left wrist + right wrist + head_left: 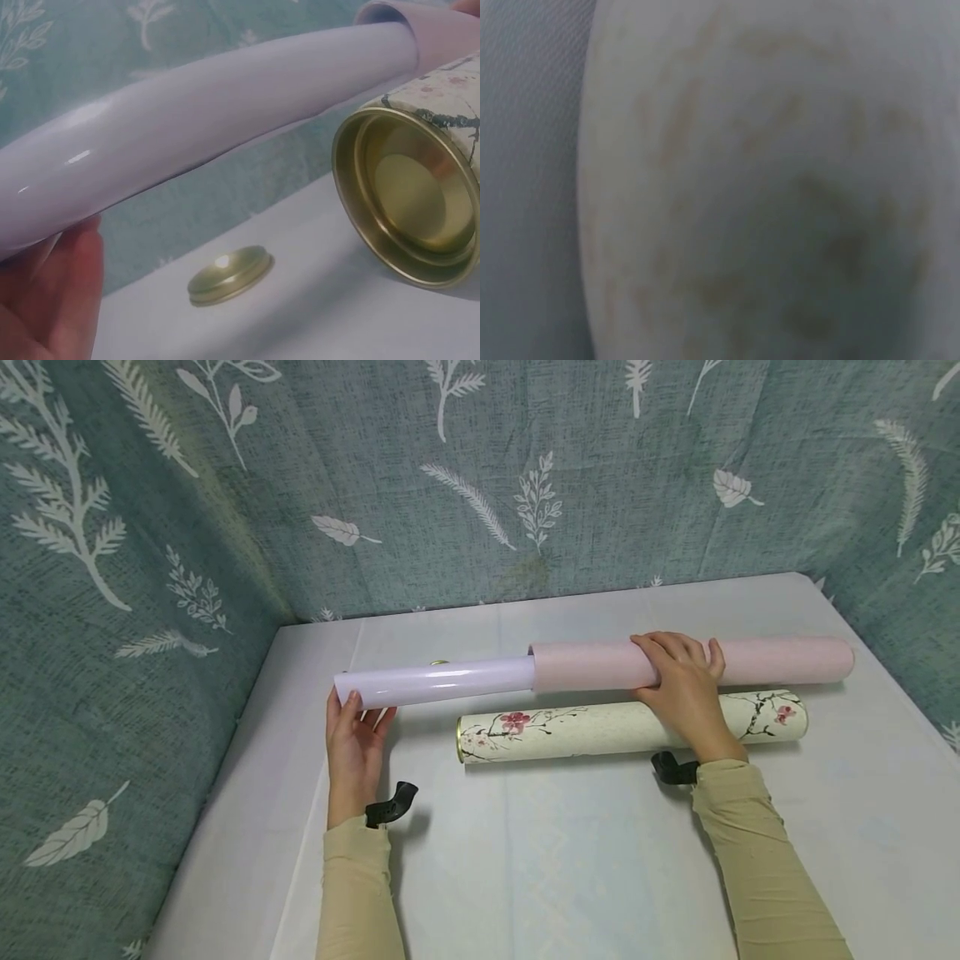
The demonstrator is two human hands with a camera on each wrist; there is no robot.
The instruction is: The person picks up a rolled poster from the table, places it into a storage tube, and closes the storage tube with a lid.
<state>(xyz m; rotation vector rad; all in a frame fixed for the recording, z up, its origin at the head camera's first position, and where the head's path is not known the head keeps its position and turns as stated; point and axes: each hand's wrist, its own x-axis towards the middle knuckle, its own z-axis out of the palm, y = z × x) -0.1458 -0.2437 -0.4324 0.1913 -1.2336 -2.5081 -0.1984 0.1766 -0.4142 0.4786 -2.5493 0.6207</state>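
A glossy pale lilac roll of paper point(442, 682) sticks out of the left end of a pink cardboard tube point(787, 661). My left hand point(356, 752) holds the roll near its free end, thumb in front and fingers beneath. Across the middle of the pink tube, my right hand point(686, 689) grips it from above. In front lies a cream tube with plum-blossom print point(555, 735), partly under the right wrist; its gold metal end point(409, 196) faces the left wrist camera. Blurred cream surface of that tube fills most of the right wrist view.
A round gold lid point(229, 276) lies on the white table behind the lilac roll, mostly hidden in the head view. Green curtains with white leaf prints point(480, 485) stand along the back and sides of the table point(570, 860).
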